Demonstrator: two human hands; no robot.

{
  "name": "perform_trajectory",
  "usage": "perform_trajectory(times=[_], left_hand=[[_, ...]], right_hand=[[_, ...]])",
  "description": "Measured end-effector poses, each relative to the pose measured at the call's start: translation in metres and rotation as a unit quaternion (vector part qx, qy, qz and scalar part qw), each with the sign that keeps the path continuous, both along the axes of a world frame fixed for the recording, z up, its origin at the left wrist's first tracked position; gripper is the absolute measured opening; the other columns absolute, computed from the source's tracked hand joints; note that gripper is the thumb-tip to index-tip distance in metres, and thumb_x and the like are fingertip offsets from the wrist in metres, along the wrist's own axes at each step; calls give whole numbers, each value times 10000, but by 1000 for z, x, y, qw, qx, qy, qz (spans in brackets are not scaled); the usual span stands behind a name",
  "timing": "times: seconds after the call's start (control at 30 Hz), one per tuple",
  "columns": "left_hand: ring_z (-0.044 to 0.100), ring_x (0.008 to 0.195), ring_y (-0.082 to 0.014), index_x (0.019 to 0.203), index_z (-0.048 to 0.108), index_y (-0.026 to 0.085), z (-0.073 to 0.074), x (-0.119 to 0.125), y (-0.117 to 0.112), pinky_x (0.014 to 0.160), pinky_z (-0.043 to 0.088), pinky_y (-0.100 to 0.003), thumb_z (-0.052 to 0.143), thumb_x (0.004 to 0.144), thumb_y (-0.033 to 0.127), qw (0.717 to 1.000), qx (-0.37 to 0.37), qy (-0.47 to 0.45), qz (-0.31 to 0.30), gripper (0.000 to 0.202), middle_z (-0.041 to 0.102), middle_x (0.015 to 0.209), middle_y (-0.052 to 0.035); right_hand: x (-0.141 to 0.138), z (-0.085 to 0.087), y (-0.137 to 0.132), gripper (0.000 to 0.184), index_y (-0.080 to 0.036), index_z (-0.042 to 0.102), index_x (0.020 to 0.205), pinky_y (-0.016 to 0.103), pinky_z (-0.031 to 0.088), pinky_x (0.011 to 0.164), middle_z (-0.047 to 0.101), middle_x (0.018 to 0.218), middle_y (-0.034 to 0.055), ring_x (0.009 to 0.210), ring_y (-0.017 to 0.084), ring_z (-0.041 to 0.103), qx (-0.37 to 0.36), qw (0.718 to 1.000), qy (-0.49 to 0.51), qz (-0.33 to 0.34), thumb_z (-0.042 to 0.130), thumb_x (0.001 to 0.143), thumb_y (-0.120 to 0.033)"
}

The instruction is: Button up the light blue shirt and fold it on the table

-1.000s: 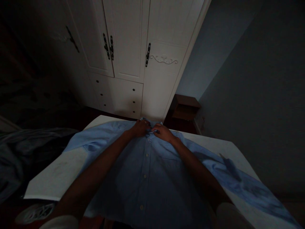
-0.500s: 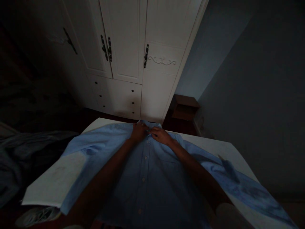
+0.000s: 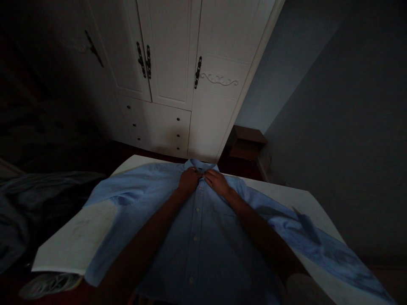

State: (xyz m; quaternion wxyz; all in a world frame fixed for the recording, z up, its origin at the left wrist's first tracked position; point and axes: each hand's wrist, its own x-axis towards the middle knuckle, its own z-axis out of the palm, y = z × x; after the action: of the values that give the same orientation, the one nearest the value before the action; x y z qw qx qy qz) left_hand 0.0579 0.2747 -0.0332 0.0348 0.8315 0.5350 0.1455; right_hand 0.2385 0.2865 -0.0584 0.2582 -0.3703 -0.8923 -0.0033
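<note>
The blue shirt (image 3: 219, 245) is seen spread face up on a white table, below a tall white wardrobe (image 3: 165, 51) by which the upper part of the view is filled. The table (image 3: 73, 241) is largely covered by the shirt; its sleeves are stretched out to both sides, and its collar is set at the far edge. At the left, a dark heap of cloth (image 3: 19, 216) is placed beside the table, its details lost in shadow. Past the far edge, a low brown wooden unit (image 3: 249, 142) is seen near the wall.

Both forearms are extended forward over the shirt front and angled inward, so that a narrow V is formed. A shoe (image 3: 51, 284) is partly hidden by the near left corner of the table.

The left hand (image 3: 189, 180) and the right hand (image 3: 218, 181) are brought together just below the collar, backs upward, wrists low. The fingers of each are bent and narrowed, and shirt fabric is held between them; the exact grip of the fingertips is obscured. Below, a row of pale buttons (image 3: 195, 238) is lined down the front.
</note>
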Motion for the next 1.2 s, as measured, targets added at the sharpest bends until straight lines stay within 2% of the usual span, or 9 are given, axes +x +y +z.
perform_trajectory(times=[0.3,0.43,0.6,0.87,1.07,1.2], left_hand=[[609,964,-202,978,731,222,-7,1,7,834,478,-297,435,955,223,998,-14,-63,1,297,665,985,-85],[616,968,-210,964,731,202,-11,1,8,849,479,-303,451,948,221,994,-17,-105,18,282,676,992,-85],[632,962,-208,963,748,216,-13,0,10,877,487,-321,488,935,234,982,-35,-185,29,262,701,1003,-73],[665,927,-157,935,754,202,-10,-5,18,889,497,-283,551,899,189,962,-53,-269,-12,207,736,966,-42],[662,934,-175,903,753,196,-13,-11,19,902,501,-320,550,882,201,939,-57,-333,-55,204,742,952,-50],[672,912,-178,895,746,182,-13,-18,18,882,512,-302,528,901,322,910,-126,-388,-80,259,745,913,-33]], right_hand=[[1,2,-1,188,-212,687,1037,349,535,878,675,1052,87,957,202,636,-7,1000,17,-24,521,949,-201],[-1,6,-1,172,-194,682,995,333,540,838,643,1043,93,942,204,625,-9,1000,20,-8,548,904,-137],[0,5,0,152,-201,671,986,320,537,802,618,1001,82,910,195,614,-4,999,33,9,528,936,-190],[-2,6,-1,191,-208,654,1007,332,538,786,644,1014,100,926,210,624,16,998,55,0,474,970,-262],[-3,7,-3,214,-212,657,1033,344,536,838,668,1035,99,954,211,634,12,999,44,-9,461,979,-280],[-3,8,-3,233,-205,664,1019,339,534,834,676,1028,102,944,208,634,24,999,45,-9,448,986,-288]])
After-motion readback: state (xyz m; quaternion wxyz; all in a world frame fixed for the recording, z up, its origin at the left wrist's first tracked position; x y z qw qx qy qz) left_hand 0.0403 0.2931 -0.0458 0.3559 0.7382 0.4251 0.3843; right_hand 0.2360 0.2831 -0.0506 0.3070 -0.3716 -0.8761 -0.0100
